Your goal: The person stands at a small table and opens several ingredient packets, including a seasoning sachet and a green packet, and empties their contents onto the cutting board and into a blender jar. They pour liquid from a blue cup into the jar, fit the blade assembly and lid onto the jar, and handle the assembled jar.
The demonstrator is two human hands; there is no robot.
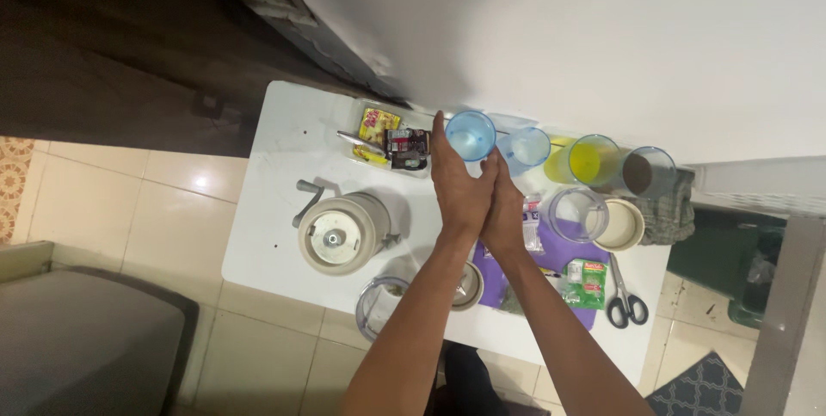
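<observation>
Pressing both hands together over the white worktop [275, 235]: left hand [460, 188] and right hand [506, 209] sit palm to palm, fingers straight, gripping nothing. Left fingertips end just beside a pale blue tumbler [471, 135] at the far edge; can't tell if they touch it. 4 more cups run right of it: another blue cup [527, 147], a yellow cup [594, 160], a brown-tinted cup [647, 172], a clear cup [578, 214] nearer. Beige grinder base [342, 233] stands left of the forearms, scissors [624, 300] near right, purple mat [564, 257] under the wrists. My read: keep the wrists high, cups stand close enough to tip.
</observation>
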